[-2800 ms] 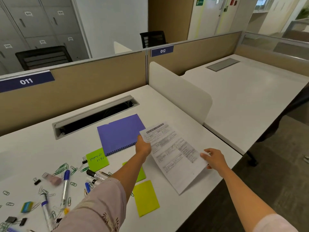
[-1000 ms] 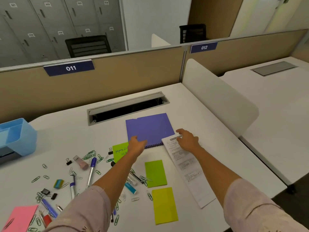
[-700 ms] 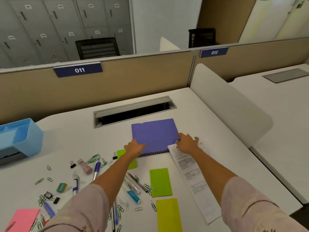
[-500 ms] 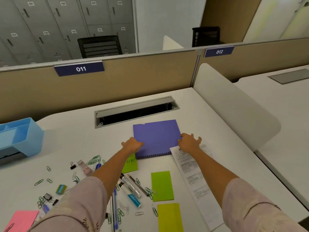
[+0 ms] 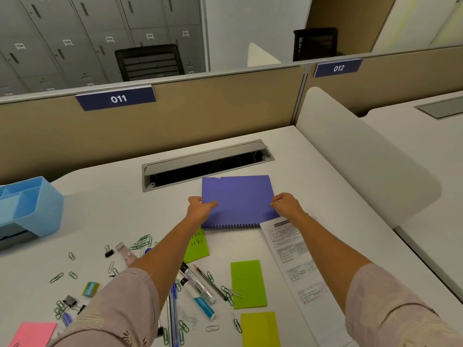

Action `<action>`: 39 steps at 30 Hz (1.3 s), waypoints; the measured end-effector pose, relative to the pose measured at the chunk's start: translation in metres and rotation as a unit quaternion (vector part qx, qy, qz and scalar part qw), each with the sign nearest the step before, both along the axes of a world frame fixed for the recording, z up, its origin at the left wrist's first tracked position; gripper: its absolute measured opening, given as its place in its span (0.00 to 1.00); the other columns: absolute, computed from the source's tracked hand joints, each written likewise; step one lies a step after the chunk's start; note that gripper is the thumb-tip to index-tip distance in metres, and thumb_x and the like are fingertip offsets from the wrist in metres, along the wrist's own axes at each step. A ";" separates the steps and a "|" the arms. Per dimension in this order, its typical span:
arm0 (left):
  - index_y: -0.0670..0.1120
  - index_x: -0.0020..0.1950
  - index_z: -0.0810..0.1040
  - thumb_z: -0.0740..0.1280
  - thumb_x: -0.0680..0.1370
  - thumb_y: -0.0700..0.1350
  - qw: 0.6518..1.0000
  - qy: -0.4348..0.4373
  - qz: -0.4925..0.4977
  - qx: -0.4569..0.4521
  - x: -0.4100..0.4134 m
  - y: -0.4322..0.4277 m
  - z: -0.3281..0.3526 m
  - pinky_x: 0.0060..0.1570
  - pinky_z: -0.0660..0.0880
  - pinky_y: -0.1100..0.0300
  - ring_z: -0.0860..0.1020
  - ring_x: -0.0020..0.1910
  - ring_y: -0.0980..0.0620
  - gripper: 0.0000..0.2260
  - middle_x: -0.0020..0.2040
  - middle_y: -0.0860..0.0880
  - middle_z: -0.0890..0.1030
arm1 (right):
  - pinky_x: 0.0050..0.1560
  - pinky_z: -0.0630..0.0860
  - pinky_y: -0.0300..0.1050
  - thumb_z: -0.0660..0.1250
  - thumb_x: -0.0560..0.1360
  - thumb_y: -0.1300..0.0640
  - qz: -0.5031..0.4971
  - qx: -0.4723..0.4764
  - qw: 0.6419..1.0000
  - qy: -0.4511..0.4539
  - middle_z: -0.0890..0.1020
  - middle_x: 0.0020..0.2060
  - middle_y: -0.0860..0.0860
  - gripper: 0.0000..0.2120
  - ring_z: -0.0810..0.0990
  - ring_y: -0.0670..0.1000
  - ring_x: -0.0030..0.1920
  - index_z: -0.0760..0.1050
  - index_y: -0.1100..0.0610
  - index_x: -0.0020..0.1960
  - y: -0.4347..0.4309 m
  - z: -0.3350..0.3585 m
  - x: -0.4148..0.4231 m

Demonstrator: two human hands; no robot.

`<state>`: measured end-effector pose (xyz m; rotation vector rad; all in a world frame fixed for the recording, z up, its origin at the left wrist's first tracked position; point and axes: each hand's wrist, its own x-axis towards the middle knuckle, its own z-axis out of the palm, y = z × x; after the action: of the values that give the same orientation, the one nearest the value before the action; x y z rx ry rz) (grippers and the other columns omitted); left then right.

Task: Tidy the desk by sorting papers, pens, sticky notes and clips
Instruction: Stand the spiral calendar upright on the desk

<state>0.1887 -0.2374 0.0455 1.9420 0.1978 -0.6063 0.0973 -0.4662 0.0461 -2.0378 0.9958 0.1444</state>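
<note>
A purple spiral notebook [image 5: 239,199] lies on the white desk [image 5: 105,206] below the cable slot. My left hand [image 5: 200,209] grips its left edge and my right hand [image 5: 286,205] grips its right edge. A printed paper form [image 5: 295,266] lies to the right, under my right forearm. Green sticky notes [image 5: 248,284] and a yellow-green one [image 5: 260,329] sit near the front. Pens and markers [image 5: 200,291] lie between my arms. Paper clips [image 5: 142,242] and binder clips [image 5: 109,251] are scattered at the left.
A blue desk organiser [image 5: 30,209] stands at the far left. A pink sticky pad [image 5: 32,334] lies at the front left corner. An open cable slot [image 5: 208,164] runs behind the notebook. A white divider panel [image 5: 363,159] borders the desk on the right.
The printed form was set down on the desk's right side. Both hands then reached forward to the purple notebook and closed on its left and right edges.
</note>
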 end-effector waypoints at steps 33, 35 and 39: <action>0.48 0.59 0.77 0.67 0.77 0.53 0.960 -0.164 0.083 -0.211 0.024 -0.022 0.051 0.49 0.72 0.58 0.76 0.51 0.52 0.14 0.53 0.50 0.79 | 0.35 0.71 0.32 0.61 0.78 0.43 -0.040 -0.051 0.947 -0.314 0.82 0.43 0.48 0.16 0.79 0.42 0.40 0.76 0.55 0.52 -0.008 0.065 -0.002; 0.46 0.63 0.75 0.66 0.77 0.56 0.966 -0.153 0.070 -0.195 0.027 -0.025 0.049 0.50 0.75 0.53 0.76 0.54 0.47 0.19 0.55 0.46 0.78 | 0.36 0.72 0.32 0.63 0.77 0.42 -0.025 -0.047 0.945 -0.322 0.82 0.43 0.47 0.16 0.79 0.42 0.42 0.76 0.54 0.53 -0.009 0.066 -0.004; 0.45 0.76 0.59 0.65 0.78 0.56 0.983 -0.128 0.033 -0.127 0.029 -0.032 0.046 0.63 0.67 0.48 0.67 0.70 0.42 0.32 0.72 0.42 0.66 | 0.39 0.73 0.31 0.68 0.75 0.44 -0.008 -0.011 0.946 -0.323 0.78 0.48 0.49 0.18 0.79 0.46 0.46 0.72 0.53 0.60 -0.012 0.058 -0.007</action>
<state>0.2173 -0.2694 0.0911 1.7379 0.0217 -0.3167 0.0902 -0.4779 0.1038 -1.8945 0.5936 -0.5195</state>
